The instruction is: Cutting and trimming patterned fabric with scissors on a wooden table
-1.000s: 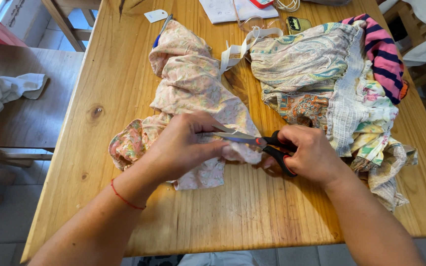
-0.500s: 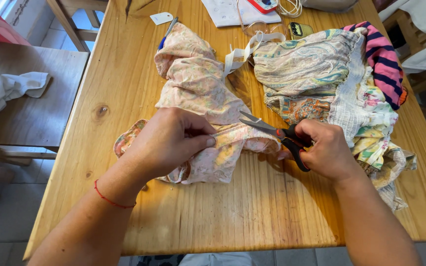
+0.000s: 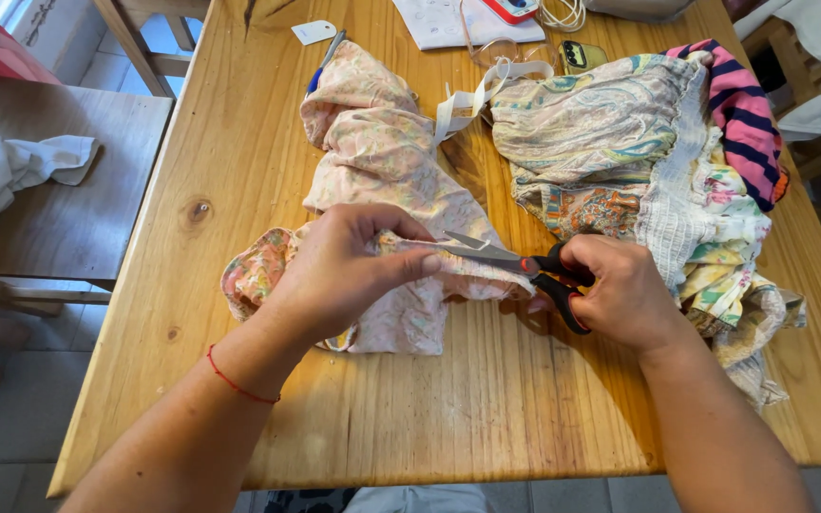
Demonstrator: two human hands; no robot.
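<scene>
The fingers (image 3: 401,255) of the left hand (image 3: 344,275) are pinched shut on a folded edge of the pale floral cloth (image 3: 387,171), thumb underneath, holding it taut. The right hand (image 3: 620,290) has its fingers curled through the black handles of the scissors (image 3: 515,261), whose blades stand slightly parted at that edge, pointing left. The cloth lies at the middle of the wooden tabletop (image 3: 239,142), running away to the far side. Just right of it sits a heap of patterned fabrics (image 3: 639,161) topped by a pink-and-navy striped piece (image 3: 738,119).
</scene>
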